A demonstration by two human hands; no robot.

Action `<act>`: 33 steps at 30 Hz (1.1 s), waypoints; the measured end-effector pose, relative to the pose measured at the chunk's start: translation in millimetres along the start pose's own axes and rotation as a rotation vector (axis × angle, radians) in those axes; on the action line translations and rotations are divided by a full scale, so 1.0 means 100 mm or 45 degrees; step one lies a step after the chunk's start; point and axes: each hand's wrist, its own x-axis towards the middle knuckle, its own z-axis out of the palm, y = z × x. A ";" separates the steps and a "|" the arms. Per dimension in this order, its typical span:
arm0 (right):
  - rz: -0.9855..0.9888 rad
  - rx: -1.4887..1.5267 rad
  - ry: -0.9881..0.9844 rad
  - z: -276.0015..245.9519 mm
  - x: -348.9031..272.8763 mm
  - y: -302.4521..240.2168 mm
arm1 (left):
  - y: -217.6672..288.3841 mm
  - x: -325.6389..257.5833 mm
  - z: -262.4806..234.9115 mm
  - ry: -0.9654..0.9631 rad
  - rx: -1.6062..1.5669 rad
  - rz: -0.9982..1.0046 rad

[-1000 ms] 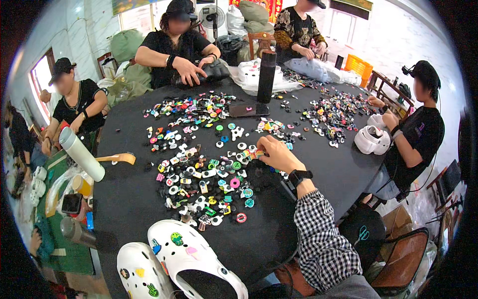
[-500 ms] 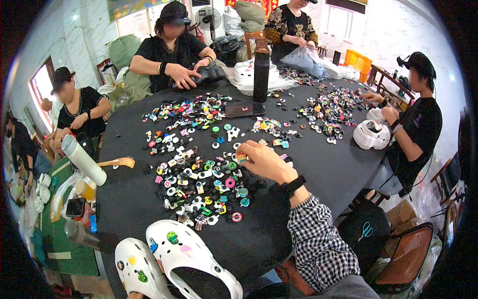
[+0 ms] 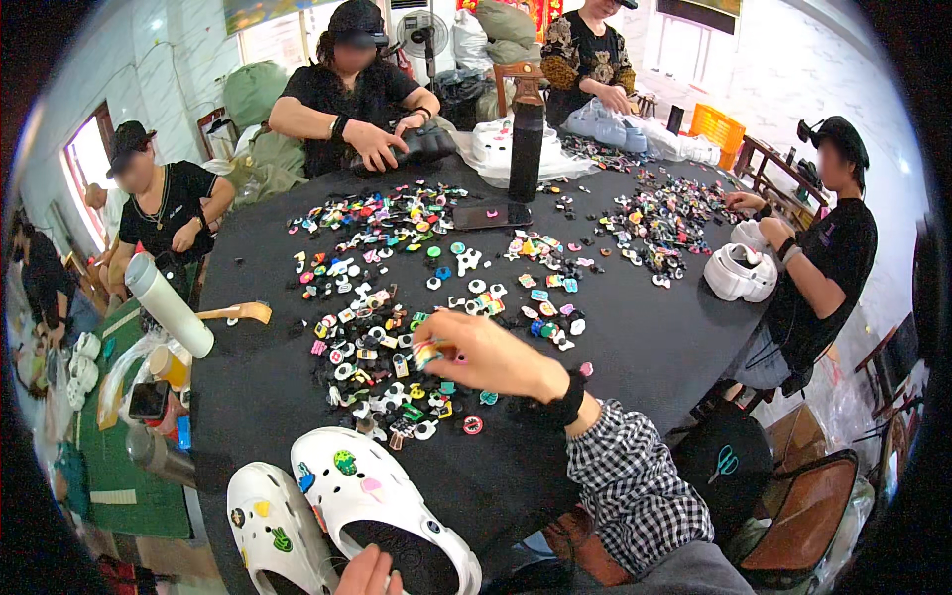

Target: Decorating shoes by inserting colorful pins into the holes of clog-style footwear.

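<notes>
Over the near pile of shoe charms [image 3: 382, 392], my right hand [image 3: 486, 355] has thumb and fingers pinched on a small multicoloured charm [image 3: 427, 353]. At the lower edge shows my left hand [image 3: 369, 572], only in part. Its fingers lie together at the opening of the nearer white clog [image 3: 397, 501], closed on its rim as far as I can see. That clog carries several charms, among them a green one and a pink one. A second white clog [image 3: 268, 516], also with charms, lies against it on the left.
More charm piles spread across the black table [image 3: 526, 446]. A dark bottle [image 3: 526, 149] stands behind a phone [image 3: 492, 216]. A pale tumbler [image 3: 169, 307] and a wooden-handled brush [image 3: 238, 312] are at the left. Several co-workers sit around; one handles a white clog [image 3: 742, 270].
My right hand has moved left and nearer over the pile, with a colourful charm between its fingers. My left hand has come up to the nearer clog's opening.
</notes>
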 end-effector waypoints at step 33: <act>0.158 0.134 0.025 0.81 -0.98 -1.72 | -0.81 -0.21 0.32 0.258 -1.512 0.145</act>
